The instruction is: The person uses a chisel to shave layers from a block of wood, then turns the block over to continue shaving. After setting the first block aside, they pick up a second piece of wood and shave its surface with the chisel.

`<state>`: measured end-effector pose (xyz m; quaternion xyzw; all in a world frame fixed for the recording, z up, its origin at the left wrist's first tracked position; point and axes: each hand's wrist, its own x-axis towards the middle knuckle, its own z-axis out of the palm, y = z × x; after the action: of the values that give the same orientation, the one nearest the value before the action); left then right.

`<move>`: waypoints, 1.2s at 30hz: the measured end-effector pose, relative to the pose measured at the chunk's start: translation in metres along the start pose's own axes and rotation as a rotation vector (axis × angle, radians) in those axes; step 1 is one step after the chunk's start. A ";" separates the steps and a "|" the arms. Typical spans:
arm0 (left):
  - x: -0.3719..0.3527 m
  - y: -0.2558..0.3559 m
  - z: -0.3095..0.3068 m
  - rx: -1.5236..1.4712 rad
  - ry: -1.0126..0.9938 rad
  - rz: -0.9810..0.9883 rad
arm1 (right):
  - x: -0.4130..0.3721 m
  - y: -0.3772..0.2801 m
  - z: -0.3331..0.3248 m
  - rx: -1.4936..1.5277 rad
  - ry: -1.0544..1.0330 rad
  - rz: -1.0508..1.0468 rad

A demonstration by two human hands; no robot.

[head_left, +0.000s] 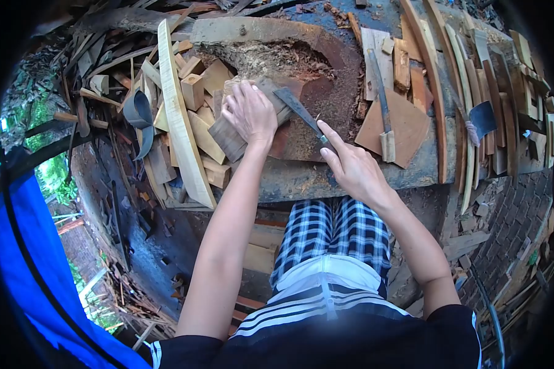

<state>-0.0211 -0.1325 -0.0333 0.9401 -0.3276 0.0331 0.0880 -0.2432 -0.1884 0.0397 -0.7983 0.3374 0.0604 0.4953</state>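
Observation:
My left hand (250,114) lies over a weathered wooden block (231,135), fingers curled over its top edge and gripping it. A knife (298,111) with a flat dark blade is held in my right hand (354,166), index finger stretched along it. The blade points up and left, its broad end close to the right end of the block. My palm hides most of the handle. Under the block is a worn reddish-brown work surface (311,135).
A long pale curved strip (177,117) stands left of my hands, beside several wood offcuts (203,132). To the right, another long blade (381,104) with a wooden handle lies on a brown board (406,132). Curved wooden strips (434,98) and a dark wide blade (483,120) sit farther right.

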 end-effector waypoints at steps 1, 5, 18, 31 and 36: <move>0.000 0.000 0.000 -0.008 0.014 0.005 | -0.001 -0.003 -0.001 -0.031 -0.032 0.044; -0.001 0.003 0.002 -0.038 0.042 0.025 | 0.004 -0.006 -0.010 -0.050 -0.057 0.020; -0.001 0.003 0.001 0.004 0.035 0.027 | 0.038 -0.014 0.001 0.089 0.008 -0.043; 0.002 0.004 0.001 -0.027 0.036 0.030 | 0.024 -0.015 -0.010 0.123 -0.032 -0.026; -0.001 0.004 0.001 -0.005 0.027 0.028 | 0.040 -0.015 -0.007 0.106 -0.014 -0.037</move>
<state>-0.0247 -0.1348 -0.0341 0.9347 -0.3395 0.0463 0.0943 -0.2051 -0.2089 0.0372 -0.7765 0.3220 0.0387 0.5403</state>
